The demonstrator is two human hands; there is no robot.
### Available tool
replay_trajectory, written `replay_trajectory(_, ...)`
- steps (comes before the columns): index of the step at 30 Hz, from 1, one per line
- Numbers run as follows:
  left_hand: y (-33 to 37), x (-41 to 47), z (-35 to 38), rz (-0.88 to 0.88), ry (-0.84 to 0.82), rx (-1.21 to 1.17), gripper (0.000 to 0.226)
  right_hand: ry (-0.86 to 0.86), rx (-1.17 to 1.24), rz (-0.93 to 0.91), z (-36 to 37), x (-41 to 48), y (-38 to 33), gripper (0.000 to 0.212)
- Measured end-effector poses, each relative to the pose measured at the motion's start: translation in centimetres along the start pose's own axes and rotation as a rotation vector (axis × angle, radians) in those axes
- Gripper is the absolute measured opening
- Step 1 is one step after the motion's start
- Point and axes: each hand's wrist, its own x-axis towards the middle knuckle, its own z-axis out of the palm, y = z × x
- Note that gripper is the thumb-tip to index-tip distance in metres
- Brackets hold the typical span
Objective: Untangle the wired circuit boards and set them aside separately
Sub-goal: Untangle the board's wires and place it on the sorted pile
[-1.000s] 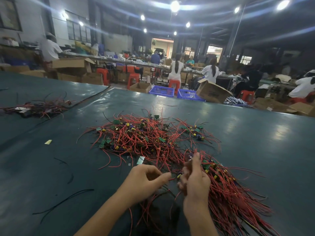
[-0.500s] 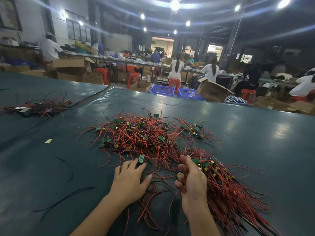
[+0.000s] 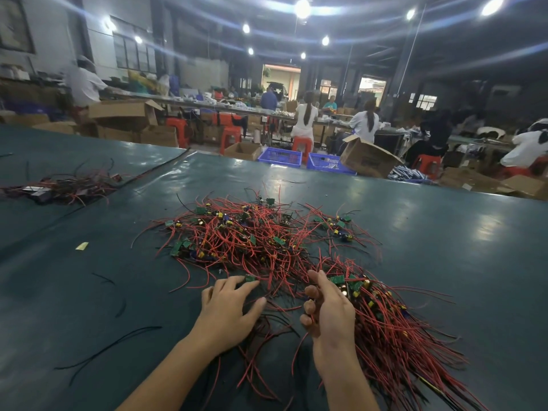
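Observation:
A tangled pile of small green circuit boards with red wires (image 3: 252,241) lies mid-table. To its right, a laid-out bundle of wired boards (image 3: 385,321) fans toward the near right. My left hand (image 3: 228,310) lies palm down with its fingers spread, and the fingertips touch a small green board (image 3: 250,278) at the pile's near edge. My right hand (image 3: 329,310) stands on edge against the bundle with its fingers half curled. Whether it grips a wire is hidden. Loose red and black wires run under both wrists.
The dark green table (image 3: 444,247) stretches wide. A second heap of wires (image 3: 68,188) sits at the far left. A yellow scrap (image 3: 82,246) and loose black wires (image 3: 103,348) lie at the left. Cardboard boxes (image 3: 367,158), blue crates (image 3: 280,157) and seated workers are beyond the far edge.
My left hand let go of the wires it pinched and reached forward, flat, to the small green board. My right hand lowered and uncurled slightly beside the bundle.

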Motion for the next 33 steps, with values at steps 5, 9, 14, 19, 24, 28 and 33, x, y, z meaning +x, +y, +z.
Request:
replay_trajectory(5, 1.8, -0.8, -1.5, 0.205, 0.368, -0.368, 0.012, 0.0, -0.01, 0.004, 0.0, 0.1, 0.1, 0.02)
replay_trajectory(9, 3.5, -1.6, -2.8, 0.253, 0.506, -0.707, 0.016, -0.016, -0.108, 0.011, 0.0, 0.0, 0.3, 0.026)
replay_trajectory(14, 4.4, -2.0, -3.9, 0.328, 0.615, -0.908, 0.022, -0.144, -0.256, -0.042, 0.5, -0.8, 0.3, 0.048)
replay_trajectory(19, 4.7, -2.3, -4.6, 0.474, 0.65, -0.772, 0.045, -0.423, -0.271, -0.094, 1.1, -1.7, 0.2, 0.048)
replay_trajectory(24, 4.7, -2.5, -4.4, 0.527, 0.648, -0.657, 0.051, -0.388, -0.132, -0.131, 1.2, -1.8, 0.3, 0.022)
replay_trajectory(28, 4.9, -2.5, -4.2, 0.545, 0.644, -0.625, 0.042, -0.345, -0.103, -0.149, 1.1, -1.6, 0.3, 0.012)
replay_trajectory(33, 5.1, -2.7, -4.0, 0.326, 0.482, -0.81, 0.025, -0.312, -0.159, -0.333, 1.1, -1.8, 0.4, 0.013)
